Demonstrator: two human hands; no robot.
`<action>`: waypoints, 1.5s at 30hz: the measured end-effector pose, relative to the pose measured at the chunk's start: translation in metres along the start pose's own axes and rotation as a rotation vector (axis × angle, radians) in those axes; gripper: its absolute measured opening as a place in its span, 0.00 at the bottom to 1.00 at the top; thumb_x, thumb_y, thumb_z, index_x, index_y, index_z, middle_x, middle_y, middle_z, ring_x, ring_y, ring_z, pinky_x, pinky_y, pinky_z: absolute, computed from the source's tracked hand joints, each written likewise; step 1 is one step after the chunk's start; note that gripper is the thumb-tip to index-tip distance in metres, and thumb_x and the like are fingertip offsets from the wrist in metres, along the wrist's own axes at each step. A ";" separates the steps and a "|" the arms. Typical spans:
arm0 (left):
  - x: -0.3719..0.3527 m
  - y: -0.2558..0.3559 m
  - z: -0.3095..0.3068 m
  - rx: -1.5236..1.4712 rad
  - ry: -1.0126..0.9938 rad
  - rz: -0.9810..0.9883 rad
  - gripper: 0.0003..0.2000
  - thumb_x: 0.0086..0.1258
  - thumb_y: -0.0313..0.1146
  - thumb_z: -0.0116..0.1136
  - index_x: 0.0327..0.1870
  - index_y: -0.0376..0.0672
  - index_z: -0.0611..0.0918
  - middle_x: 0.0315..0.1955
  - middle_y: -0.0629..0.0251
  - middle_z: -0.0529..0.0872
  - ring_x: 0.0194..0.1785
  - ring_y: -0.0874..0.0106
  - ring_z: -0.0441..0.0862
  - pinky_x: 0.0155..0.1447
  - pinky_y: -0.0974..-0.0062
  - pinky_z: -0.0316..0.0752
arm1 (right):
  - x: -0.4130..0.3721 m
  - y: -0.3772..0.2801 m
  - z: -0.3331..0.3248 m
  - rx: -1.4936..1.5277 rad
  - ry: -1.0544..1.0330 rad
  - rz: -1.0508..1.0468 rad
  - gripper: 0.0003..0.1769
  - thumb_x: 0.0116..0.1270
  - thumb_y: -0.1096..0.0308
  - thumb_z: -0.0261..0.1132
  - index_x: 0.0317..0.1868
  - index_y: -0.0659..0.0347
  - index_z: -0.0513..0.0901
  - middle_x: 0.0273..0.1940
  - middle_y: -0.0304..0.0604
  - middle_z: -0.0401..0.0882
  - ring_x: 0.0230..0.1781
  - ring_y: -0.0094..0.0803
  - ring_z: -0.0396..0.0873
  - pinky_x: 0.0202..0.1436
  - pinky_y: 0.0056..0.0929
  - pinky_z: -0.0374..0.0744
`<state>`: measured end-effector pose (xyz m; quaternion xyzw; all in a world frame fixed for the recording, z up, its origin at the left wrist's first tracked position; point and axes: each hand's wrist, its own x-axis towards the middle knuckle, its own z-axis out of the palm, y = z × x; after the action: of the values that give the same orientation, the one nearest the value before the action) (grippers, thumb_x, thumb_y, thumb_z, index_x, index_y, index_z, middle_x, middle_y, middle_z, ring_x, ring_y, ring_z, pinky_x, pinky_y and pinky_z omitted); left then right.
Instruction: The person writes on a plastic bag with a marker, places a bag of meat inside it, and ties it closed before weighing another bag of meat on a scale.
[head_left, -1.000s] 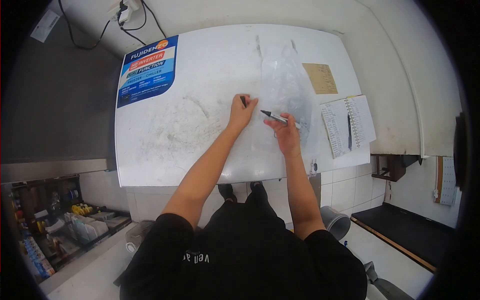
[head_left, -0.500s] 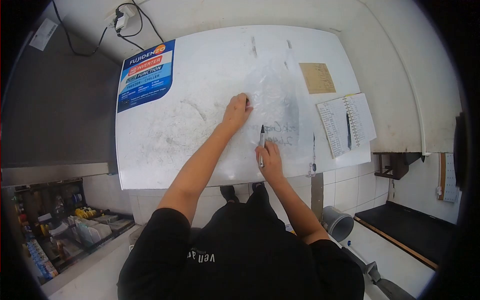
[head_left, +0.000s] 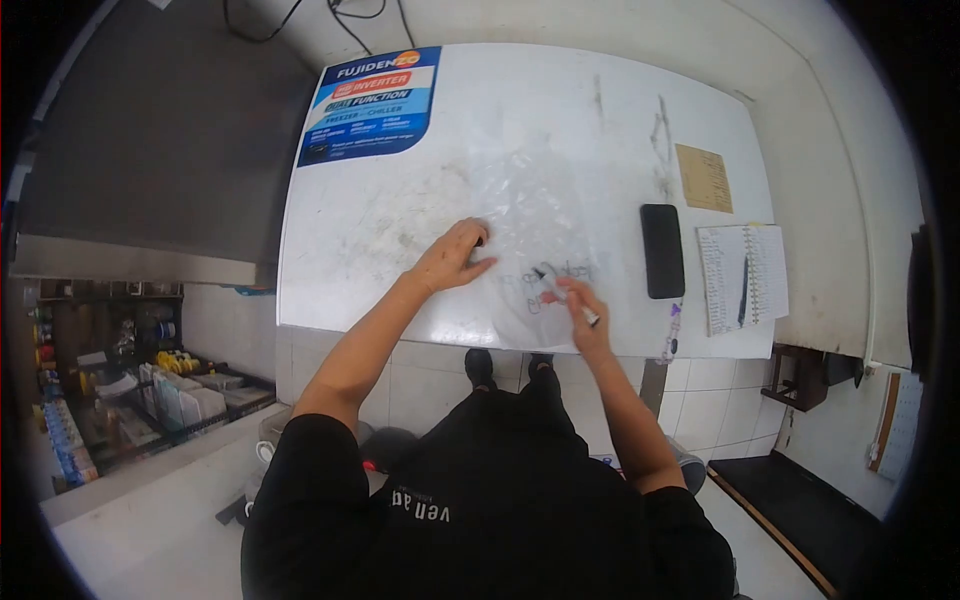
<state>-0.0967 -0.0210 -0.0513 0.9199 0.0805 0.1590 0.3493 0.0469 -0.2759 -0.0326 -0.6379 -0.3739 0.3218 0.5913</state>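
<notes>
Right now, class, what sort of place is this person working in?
Probably a small shop's back area: a chest freezer with a brand sticker as worktop, a handwritten ledger, shelves of packaged goods.

My black short-sleeved T-shirt (head_left: 520, 520) fills the 6 o'clock field; white lettering (head_left: 420, 507), upside down, crosses its chest. Arms run bare from the sleeves to left hand (head_left: 452, 258) and right hand (head_left: 585, 318). Black shoes (head_left: 480, 366) show at the shirt's 12 o'clock.

Both arms bare, stretched fwd, elbows slightly bent. L hand (head_left: 455, 258) palm down, knuckles up, fingers loosely curled, one stretched twd the right. R hand (head_left: 580, 312) nearer the body, fingertips pinched tight, writing grip.
</notes>
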 end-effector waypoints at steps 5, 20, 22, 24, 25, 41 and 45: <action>-0.018 0.001 -0.003 0.003 -0.028 0.094 0.27 0.54 0.37 0.75 0.45 0.41 0.67 0.51 0.51 0.72 0.69 0.48 0.68 0.70 0.60 0.68 | 0.021 -0.012 0.011 0.259 0.018 0.070 0.09 0.68 0.75 0.65 0.47 0.66 0.76 0.41 0.47 0.86 0.43 0.28 0.84 0.51 0.25 0.79; -0.025 -0.006 -0.006 0.164 -0.076 0.195 0.37 0.45 0.50 0.76 0.49 0.35 0.68 0.54 0.50 0.69 0.71 0.49 0.64 0.78 0.49 0.55 | 0.032 0.006 0.080 -0.195 0.119 0.021 0.11 0.63 0.67 0.71 0.36 0.65 0.79 0.26 0.43 0.82 0.27 0.26 0.78 0.33 0.27 0.75; -0.025 -0.004 -0.006 0.160 -0.068 0.201 0.37 0.45 0.50 0.77 0.49 0.35 0.69 0.53 0.50 0.70 0.71 0.49 0.64 0.78 0.49 0.55 | 0.035 0.006 0.082 -0.262 0.124 -0.005 0.12 0.63 0.66 0.71 0.36 0.65 0.78 0.27 0.45 0.82 0.27 0.30 0.80 0.34 0.28 0.76; -0.026 -0.006 -0.007 0.155 -0.061 0.210 0.37 0.44 0.50 0.77 0.48 0.35 0.69 0.53 0.51 0.70 0.71 0.49 0.64 0.78 0.49 0.55 | 0.039 0.004 0.085 -0.330 0.132 -0.032 0.12 0.63 0.65 0.71 0.36 0.65 0.78 0.28 0.46 0.83 0.27 0.35 0.81 0.34 0.29 0.77; -0.026 -0.007 -0.006 0.155 -0.057 0.209 0.37 0.44 0.49 0.77 0.48 0.35 0.69 0.53 0.50 0.70 0.72 0.50 0.63 0.78 0.50 0.55 | 0.040 0.002 0.085 -0.340 0.123 -0.035 0.11 0.63 0.67 0.71 0.35 0.64 0.78 0.27 0.43 0.82 0.28 0.29 0.80 0.35 0.26 0.76; -0.027 -0.010 -0.005 0.189 -0.091 0.190 0.38 0.45 0.53 0.77 0.48 0.37 0.68 0.54 0.51 0.70 0.73 0.51 0.63 0.80 0.51 0.51 | 0.041 0.003 0.083 -0.378 0.112 -0.063 0.11 0.62 0.67 0.72 0.33 0.65 0.78 0.26 0.42 0.82 0.28 0.23 0.78 0.36 0.24 0.76; -0.026 -0.009 -0.005 0.189 -0.088 0.191 0.39 0.45 0.53 0.77 0.49 0.37 0.68 0.54 0.51 0.70 0.73 0.51 0.63 0.80 0.51 0.51 | 0.032 -0.001 0.079 -0.310 0.070 -0.053 0.11 0.62 0.67 0.72 0.33 0.65 0.78 0.25 0.42 0.82 0.27 0.23 0.78 0.35 0.24 0.76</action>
<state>-0.1234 -0.0179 -0.0597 0.9583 -0.0083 0.1429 0.2475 -0.0045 -0.2081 -0.0377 -0.7223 -0.4149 0.2224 0.5067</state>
